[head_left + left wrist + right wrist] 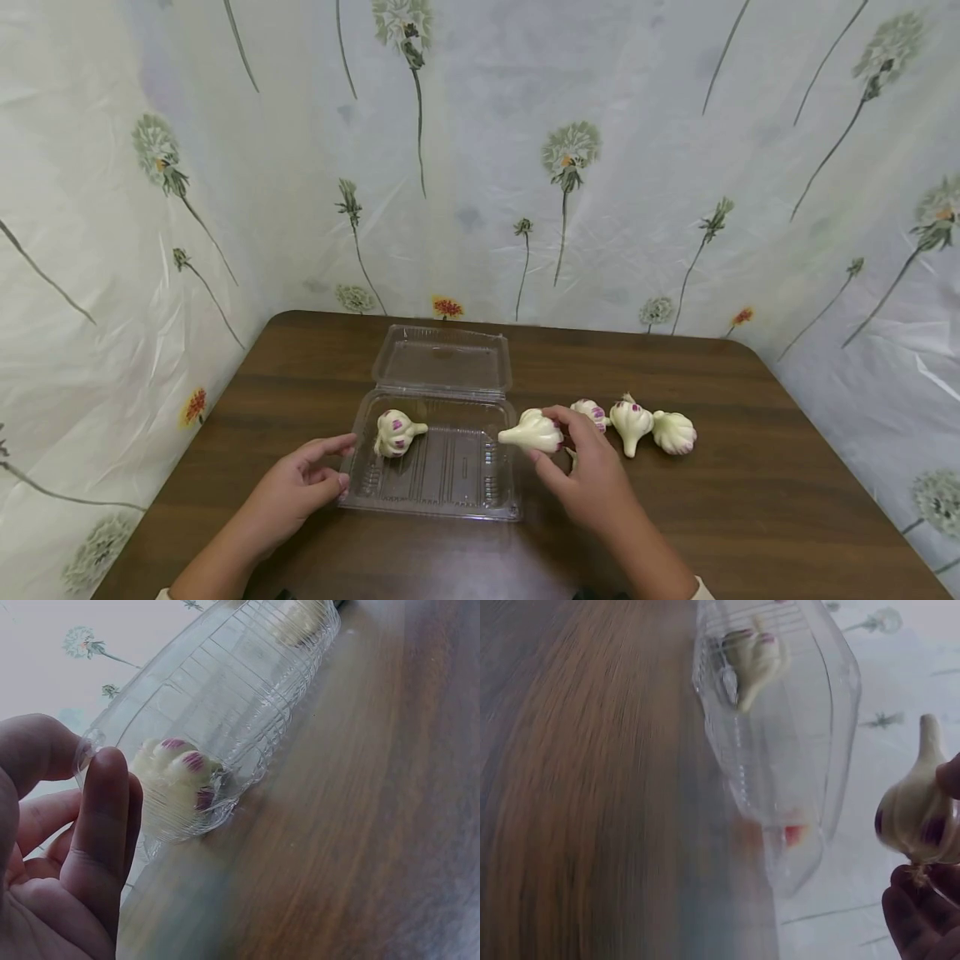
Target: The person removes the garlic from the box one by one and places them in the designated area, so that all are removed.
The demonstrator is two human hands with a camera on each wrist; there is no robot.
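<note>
A garlic bulb [531, 432] with a pale neck is pinched by the fingers of my right hand [592, 475], held over the right edge of a clear plastic container [442, 505]. In the right wrist view the same bulb [915, 802] shows its root end and purple streaks. My left hand [288, 492] pinches the container's left rim, and the left wrist view shows thumb and finger on that rim [88, 746]. Inside the container, on its left side, lies another purple-marked garlic bulb [396, 433]. The container's lid [442, 362] is folded back, away from me.
Right of my right hand, several garlic bulbs [632, 421] lie in a row on the dark wooden table [735, 500]; part of another is hidden behind the hand. A pale curtain with a dandelion print [480, 150] hangs round the table's back and sides.
</note>
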